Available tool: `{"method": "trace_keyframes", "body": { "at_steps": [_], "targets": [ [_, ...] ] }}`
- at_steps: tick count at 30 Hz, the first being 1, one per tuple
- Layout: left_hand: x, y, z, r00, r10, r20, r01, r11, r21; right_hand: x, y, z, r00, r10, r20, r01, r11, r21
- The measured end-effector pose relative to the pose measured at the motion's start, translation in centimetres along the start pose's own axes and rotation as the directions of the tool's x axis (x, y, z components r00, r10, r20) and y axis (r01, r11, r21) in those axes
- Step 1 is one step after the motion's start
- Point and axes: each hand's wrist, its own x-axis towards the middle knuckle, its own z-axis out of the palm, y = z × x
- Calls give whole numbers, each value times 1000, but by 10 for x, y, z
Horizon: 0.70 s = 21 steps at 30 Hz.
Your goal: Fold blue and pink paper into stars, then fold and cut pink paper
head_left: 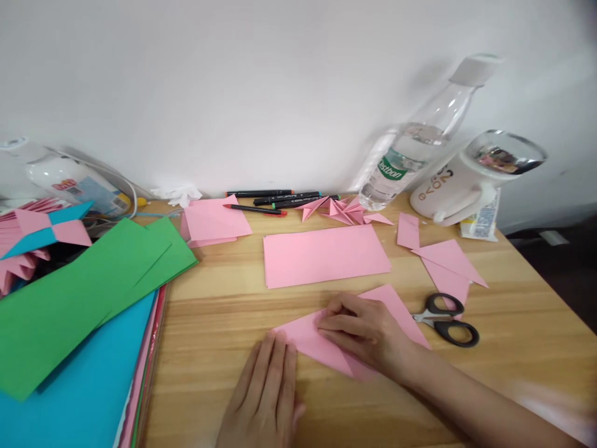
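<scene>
A folded pink sheet of paper (pixel 392 305) lies slanted on the wooden table, its left end running to a point. My left hand (pixel 265 392) rests flat, fingers stretched out, with its fingertips at that pointed end. My right hand (pixel 361 333) lies over the middle of the sheet, fingers bent and drawn together, the tips pressed to the paper; part of the sheet is hidden beneath it. Just right of the paper are black-handled scissors (pixel 448 320), their blades partly hidden by the sheet. Behind it lies a stack of pink paper strips (pixel 326 256).
Green paper strips (pixel 69 298) lie on blue sheets (pixel 107 367) at left. Pink squares (pixel 217 219), black markers (pixel 289 199) and folded pink pieces (pixel 345 210) line the wall. A water bottle (pixel 410 149), white mug (pixel 459 183) and pink scraps (pixel 450 264) stand or lie at right.
</scene>
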Motion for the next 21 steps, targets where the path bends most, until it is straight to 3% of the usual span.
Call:
{"method": "trace_keyframes", "body": {
  "at_steps": [7,13,17,21],
  "targets": [
    [3,6,-3,1000,-14,-11,15,997,73,-3,-1,1,999,-41,4,42,994,-105],
    [11,11,-4,999,-37,1,37,995,92,-1,-6,-7,985,-94,144,114,985,-131],
    [11,15,-5,997,-10,80,-1,990,142,1,-9,-13,971,-123,204,153,979,-137],
    [11,20,-11,971,-39,234,22,997,75,2,-14,-16,960,-132,248,175,971,-163]
  ]
}}
